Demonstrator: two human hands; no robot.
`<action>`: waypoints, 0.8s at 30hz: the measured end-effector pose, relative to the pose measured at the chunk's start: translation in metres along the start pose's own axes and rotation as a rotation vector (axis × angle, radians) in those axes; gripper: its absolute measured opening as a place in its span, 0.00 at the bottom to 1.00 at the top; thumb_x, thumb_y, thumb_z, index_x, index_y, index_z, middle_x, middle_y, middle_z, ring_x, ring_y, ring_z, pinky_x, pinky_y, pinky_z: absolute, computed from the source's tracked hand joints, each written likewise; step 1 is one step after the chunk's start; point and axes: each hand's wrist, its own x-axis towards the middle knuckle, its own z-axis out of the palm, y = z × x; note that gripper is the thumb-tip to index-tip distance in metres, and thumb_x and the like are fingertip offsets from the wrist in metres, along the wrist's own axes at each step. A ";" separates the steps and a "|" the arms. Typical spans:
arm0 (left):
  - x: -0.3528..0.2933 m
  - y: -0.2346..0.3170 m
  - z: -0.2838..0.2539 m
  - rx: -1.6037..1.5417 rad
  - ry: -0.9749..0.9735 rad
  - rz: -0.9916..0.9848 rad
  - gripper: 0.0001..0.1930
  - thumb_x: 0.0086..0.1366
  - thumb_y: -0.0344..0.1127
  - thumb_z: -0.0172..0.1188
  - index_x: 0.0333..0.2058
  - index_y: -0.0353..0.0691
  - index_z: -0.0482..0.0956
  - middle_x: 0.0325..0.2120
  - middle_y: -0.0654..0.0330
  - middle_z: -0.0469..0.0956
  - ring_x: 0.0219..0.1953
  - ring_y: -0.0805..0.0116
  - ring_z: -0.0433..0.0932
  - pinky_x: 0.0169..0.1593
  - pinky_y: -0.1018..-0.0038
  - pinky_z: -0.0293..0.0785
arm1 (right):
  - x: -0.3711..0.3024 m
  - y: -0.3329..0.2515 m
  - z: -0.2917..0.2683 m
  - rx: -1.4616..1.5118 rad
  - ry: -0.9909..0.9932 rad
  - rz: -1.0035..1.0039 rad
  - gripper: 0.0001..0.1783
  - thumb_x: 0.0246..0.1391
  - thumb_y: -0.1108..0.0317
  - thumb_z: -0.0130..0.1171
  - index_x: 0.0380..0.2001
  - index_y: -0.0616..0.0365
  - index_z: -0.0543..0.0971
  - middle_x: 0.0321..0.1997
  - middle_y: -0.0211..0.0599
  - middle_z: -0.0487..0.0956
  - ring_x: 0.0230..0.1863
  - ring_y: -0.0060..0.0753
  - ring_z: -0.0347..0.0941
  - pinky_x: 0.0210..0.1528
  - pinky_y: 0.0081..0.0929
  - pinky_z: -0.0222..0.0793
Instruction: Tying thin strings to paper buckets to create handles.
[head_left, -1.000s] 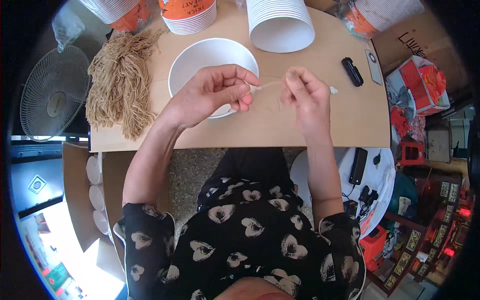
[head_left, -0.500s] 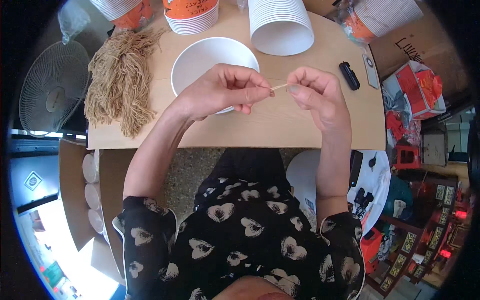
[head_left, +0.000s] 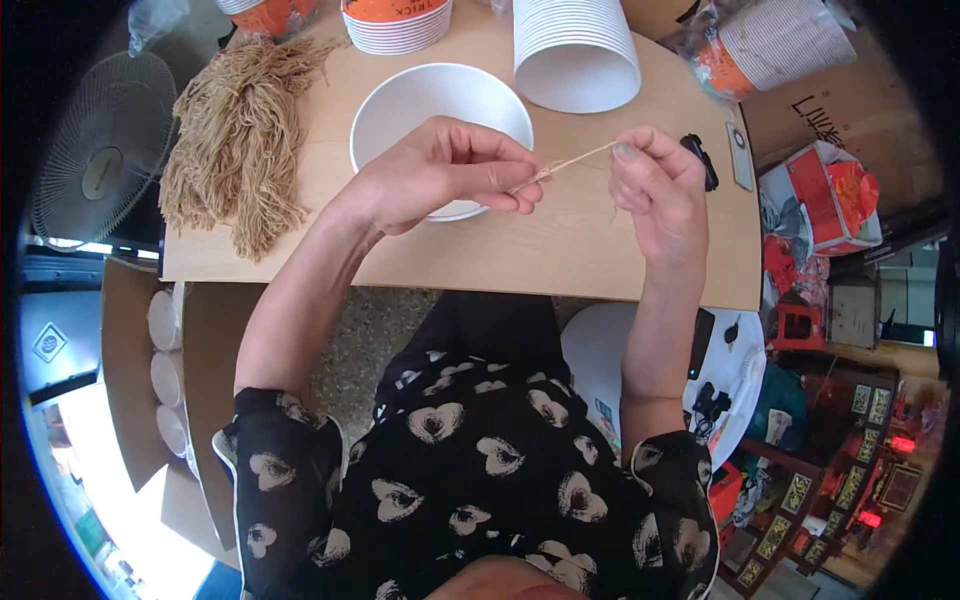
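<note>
A thin tan string (head_left: 580,158) is stretched between my two hands above the table. My left hand (head_left: 450,172) pinches one part of it between thumb and fingers, where the string looks bunched or knotted. With thumb and curled fingers, my right hand (head_left: 657,180) grips the other part, a little higher up, and a loose end hangs below it. Under and behind my left hand stands a white paper bucket (head_left: 430,85), its inside showing. A thick bundle of tan strings (head_left: 240,150) lies on the left side of the table.
A stack of white buckets (head_left: 575,60) lies at the back of the table (head_left: 540,260), beside orange-printed buckets (head_left: 395,25). At the right are a black clip-like object (head_left: 700,162) and bagged buckets (head_left: 770,50). An open carton (head_left: 135,370) and a fan (head_left: 105,150) stand left.
My right hand has drawn away to the right, so a longer piece of string shows between my hands. The whole view has shifted slightly.
</note>
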 end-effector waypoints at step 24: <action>-0.001 -0.005 0.008 0.015 0.170 0.031 0.11 0.72 0.35 0.53 0.44 0.32 0.75 0.34 0.54 0.82 0.39 0.69 0.83 0.44 0.80 0.80 | -0.023 0.033 -0.015 -0.465 0.013 0.065 0.08 0.51 0.69 0.62 0.31 0.64 0.80 0.26 0.30 0.77 0.26 0.18 0.69 0.30 0.15 0.63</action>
